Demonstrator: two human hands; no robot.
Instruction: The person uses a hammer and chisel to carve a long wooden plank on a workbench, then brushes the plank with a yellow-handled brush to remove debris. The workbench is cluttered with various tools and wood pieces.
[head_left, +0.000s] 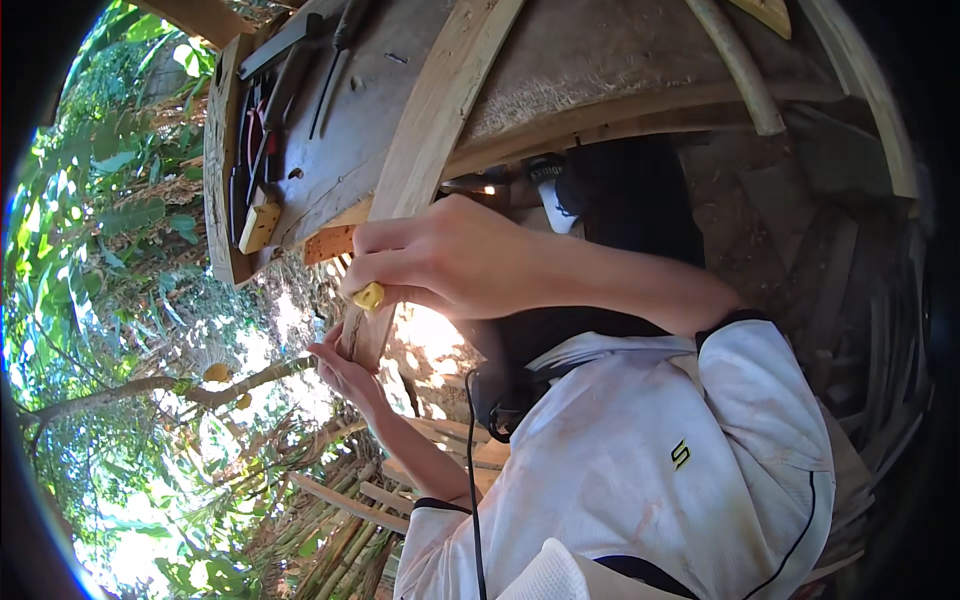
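A long, pale wooden board [425, 130] slants from the workbench toward me, its near end jutting past the bench edge. My right hand [440, 260] is closed over the board, gripping a small yellow thing [368, 295] against its face; most of it is hidden in the fingers, so its kind does not show. At the board's near end, my left hand [350, 375] holds it from below, with its fingers partly hidden behind the wood.
On the bench [360, 160], a screwdriver [335, 65], red-handled pliers [254, 130] and a small wood block [260, 222] lie at the left. A round stick [740, 65] rests at the right. A branch [220, 395] reaches in near my left hand.
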